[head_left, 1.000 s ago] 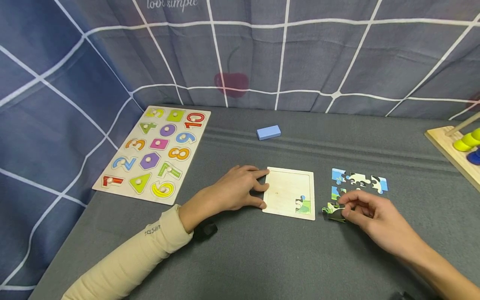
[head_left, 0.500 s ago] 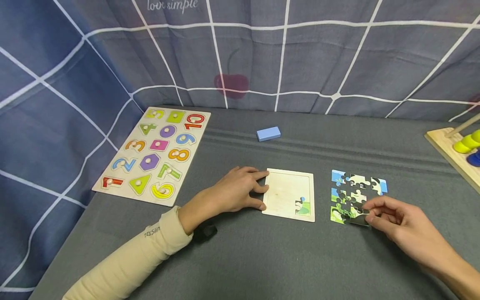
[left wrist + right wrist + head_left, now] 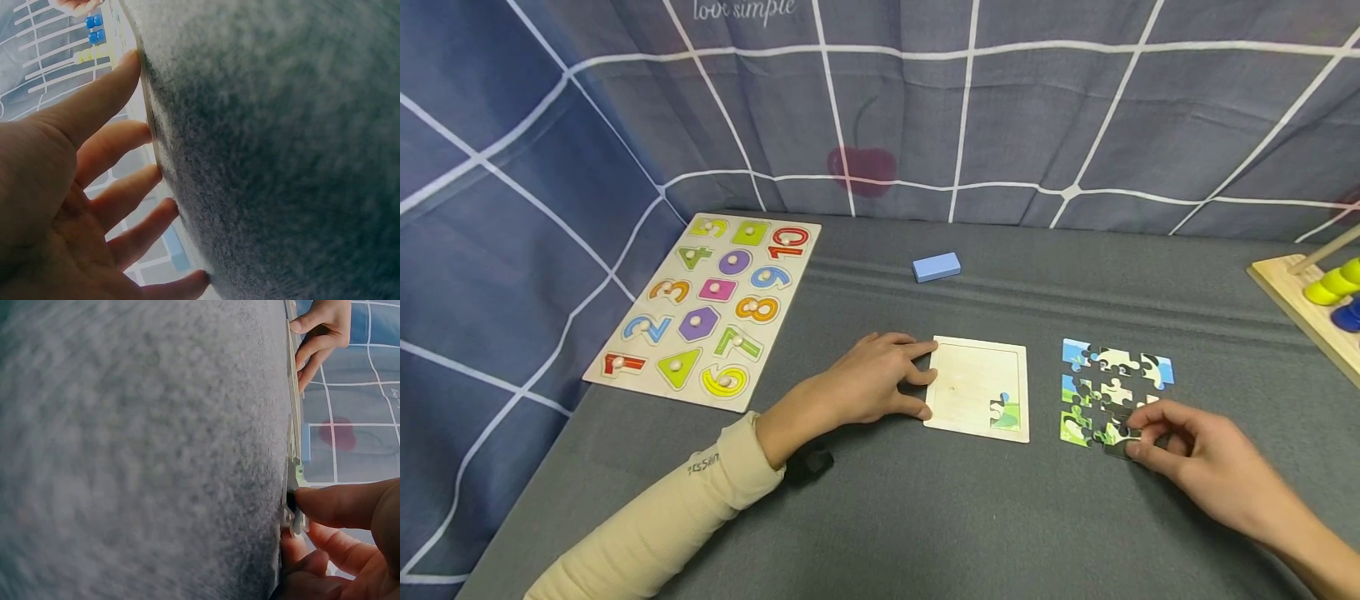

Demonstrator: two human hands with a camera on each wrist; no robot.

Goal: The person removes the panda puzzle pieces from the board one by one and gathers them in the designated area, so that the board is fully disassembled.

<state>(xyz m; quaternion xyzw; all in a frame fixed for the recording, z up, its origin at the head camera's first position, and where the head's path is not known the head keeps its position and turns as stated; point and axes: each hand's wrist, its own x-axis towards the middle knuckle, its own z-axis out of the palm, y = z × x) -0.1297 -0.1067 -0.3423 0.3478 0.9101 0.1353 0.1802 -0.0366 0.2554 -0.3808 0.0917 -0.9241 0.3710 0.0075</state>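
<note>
The right hand (image 3: pixel 1195 454) pinches a puzzle piece (image 3: pixel 1118 440) at the loose cluster's near right corner; the left hand (image 3: pixel 880 379), fingers flat, steadies the tray (image 3: pixel 973 375). Dragging the piece could likely scatter neighbouring pieces (image 3: pixel 1112 375).

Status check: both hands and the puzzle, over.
Left hand flat, steadying puzzle tray. Right hand pinching loose puzzle piece. Nothing blocking the tray.
</note>
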